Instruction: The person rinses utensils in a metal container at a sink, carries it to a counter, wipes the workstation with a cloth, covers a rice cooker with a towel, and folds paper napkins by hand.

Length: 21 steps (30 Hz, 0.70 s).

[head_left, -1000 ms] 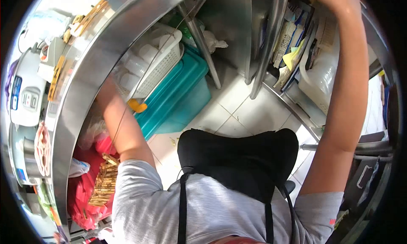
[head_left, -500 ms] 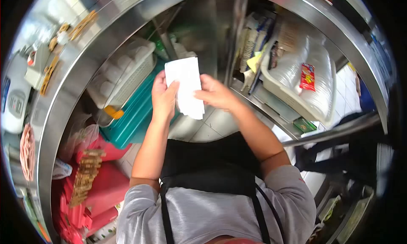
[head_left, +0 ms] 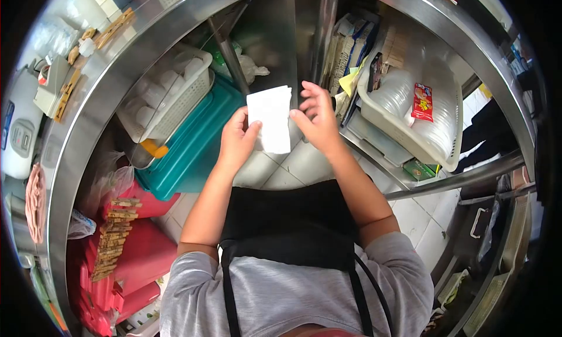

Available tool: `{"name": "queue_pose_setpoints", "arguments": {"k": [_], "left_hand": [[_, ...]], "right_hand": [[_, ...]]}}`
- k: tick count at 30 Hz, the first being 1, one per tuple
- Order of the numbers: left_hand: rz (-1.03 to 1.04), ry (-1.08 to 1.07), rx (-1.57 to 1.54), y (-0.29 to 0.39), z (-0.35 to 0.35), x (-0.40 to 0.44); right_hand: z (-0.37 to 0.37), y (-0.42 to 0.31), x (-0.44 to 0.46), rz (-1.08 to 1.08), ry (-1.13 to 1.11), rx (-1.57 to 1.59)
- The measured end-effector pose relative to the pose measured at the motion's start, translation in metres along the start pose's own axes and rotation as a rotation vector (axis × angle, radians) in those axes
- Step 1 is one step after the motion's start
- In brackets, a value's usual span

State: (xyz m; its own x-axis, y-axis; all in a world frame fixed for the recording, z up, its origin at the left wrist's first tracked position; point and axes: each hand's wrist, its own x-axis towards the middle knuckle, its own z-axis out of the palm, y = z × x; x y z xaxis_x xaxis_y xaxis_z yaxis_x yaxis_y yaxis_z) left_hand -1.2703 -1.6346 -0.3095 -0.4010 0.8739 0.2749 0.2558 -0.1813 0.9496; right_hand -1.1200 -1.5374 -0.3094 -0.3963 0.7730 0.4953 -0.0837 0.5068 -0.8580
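A small stack of folded white paper (head_left: 270,120) is upright in front of my chest, its edges slightly uneven. My left hand (head_left: 239,139) grips it along the left edge, thumb on the front and fingers behind. Just off the right edge, my right hand (head_left: 317,118) is open with its fingers apart and nothing in them. Its thumb points toward the paper; whether the tip touches the edge, I cannot tell.
A steel counter (head_left: 96,97) curves around me. On the left are a teal lid (head_left: 187,144), a white basket (head_left: 181,97) of cups, red bins (head_left: 140,255) and a row of clothespins (head_left: 114,240). A cream basket (head_left: 374,105) holds clear plastic lids and a red packet (head_left: 422,101).
My right hand has let go of the paper and opened beside it. The paper and my left hand have shifted slightly to the right. A person's dark-clothed legs at the right have moved back.
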Motion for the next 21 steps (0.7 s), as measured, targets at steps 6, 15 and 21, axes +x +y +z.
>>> {"name": "queue_pose_setpoints", "arguments": {"k": [6, 15, 21], "left_hand": [[0.168, -0.010, 0.387, 0.020, 0.001, -0.006], [0.216, 0.002, 0.417, 0.027, -0.001, -0.010], [-0.019, -0.076, -0.120, 0.015, 0.003, -0.016]], "right_hand": [[0.000, -0.022, 0.009, -0.541, -0.020, -0.510], [0.014, -0.016, 0.007, -0.666, 0.054, -0.487], [0.018, -0.010, 0.003, -0.739, 0.120, -0.457]]}}
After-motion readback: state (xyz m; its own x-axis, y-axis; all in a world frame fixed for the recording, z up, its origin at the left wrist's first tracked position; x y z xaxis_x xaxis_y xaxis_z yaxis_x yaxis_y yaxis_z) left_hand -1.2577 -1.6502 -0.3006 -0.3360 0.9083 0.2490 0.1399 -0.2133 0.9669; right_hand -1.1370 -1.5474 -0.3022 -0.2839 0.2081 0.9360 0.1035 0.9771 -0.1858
